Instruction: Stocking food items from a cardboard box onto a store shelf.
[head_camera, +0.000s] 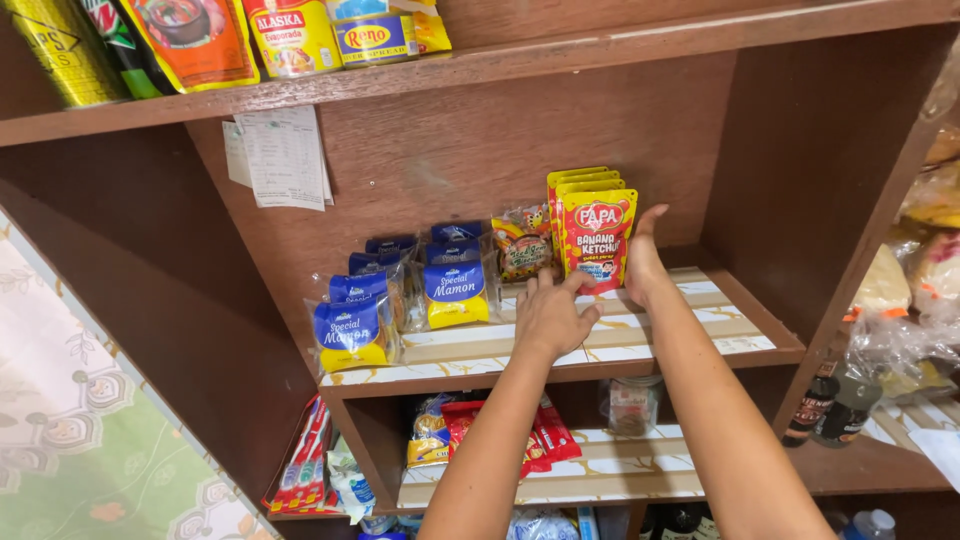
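Note:
Several red and yellow sauce pouches (594, 232) stand upright in a row at the back of the middle shelf (650, 340). My right hand (642, 262) rests flat against the right side of the front pouch, fingers up. My left hand (553, 312) lies on the shelf with its fingertips touching the bottom front of that pouch. Neither hand grips anything. A small clear snack packet (523, 244) stands just left of the pouches.
Blue and yellow cake packs (352, 333) fill the shelf's left half in two rows. Cans and pouches (295, 38) sit on the top shelf, a paper slip (284, 156) hangs below it. Red packets (540, 440) and a jar (632, 405) occupy the lower shelf; bottles (830, 410) stand right.

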